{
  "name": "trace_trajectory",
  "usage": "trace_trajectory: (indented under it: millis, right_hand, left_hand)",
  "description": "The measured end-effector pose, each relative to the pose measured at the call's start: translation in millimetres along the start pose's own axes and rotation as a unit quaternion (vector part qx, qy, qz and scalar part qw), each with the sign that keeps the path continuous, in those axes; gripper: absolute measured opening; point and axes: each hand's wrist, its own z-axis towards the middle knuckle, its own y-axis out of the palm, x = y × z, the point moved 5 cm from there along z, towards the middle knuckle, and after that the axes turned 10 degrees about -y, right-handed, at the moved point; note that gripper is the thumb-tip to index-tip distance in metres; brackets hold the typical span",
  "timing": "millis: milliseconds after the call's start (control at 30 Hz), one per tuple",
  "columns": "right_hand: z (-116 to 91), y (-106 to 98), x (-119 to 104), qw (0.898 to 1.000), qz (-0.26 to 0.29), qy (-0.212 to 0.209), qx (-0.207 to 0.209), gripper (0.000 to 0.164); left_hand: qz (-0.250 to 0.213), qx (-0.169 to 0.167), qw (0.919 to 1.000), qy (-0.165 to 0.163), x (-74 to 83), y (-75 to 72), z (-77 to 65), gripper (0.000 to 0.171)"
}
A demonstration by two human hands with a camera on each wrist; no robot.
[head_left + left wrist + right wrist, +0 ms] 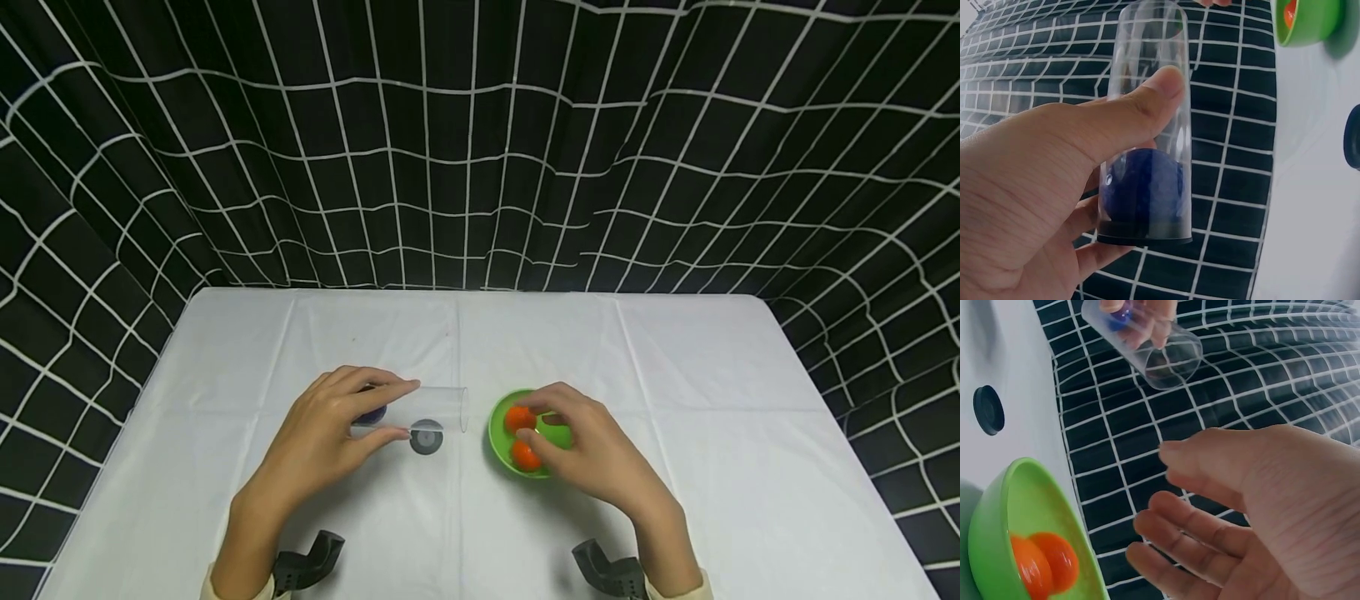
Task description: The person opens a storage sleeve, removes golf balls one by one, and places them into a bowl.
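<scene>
Your left hand [326, 429] pinches the clear tube [446, 407] between thumb and fingers; the left wrist view shows the blue ball [1144, 187] at its dark base, which your hand partly hides in the head view. Your right hand [596, 442] is spread near the green bowl [496, 446] of orange balls [520, 420], while the dark disc [989, 410] lies whole in the right wrist view, cropped in the left.
</scene>
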Motion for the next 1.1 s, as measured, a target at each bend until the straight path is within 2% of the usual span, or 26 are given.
trace_trajectory:
  millis: [233, 600, 800, 1100]
  right_hand:
    - [3.6, -2.7, -0.5, 0.998, 0.034, -0.015, 0.05, 0.024]
    - [8.3, 6.7, -4.0, 0.989, 0.118, -0.021, 0.09, 0.025]
    - [12.5, 18.7, -5.5, 0.977, 0.19, -0.024, 0.094, 0.03]
    - [17.8, 34.1, -7.6, 0.972, 0.214, -0.033, 0.087, 0.032]
  left_hand:
    - [-0.003, 0.006, 1.0, 0.005, 0.5, -0.6, -1.4, 0.054]
    - [0.013, 0.003, 0.9998, 0.014, 4.8, -2.7, -1.4, 0.055]
    - [0.028, 0.01, 0.9991, 0.029, 9.0, -3.5, -1.9, 0.052]
    - [0.041, 0.025, 0.9979, 0.044, 12.5, -5.3, -1.9, 0.052]
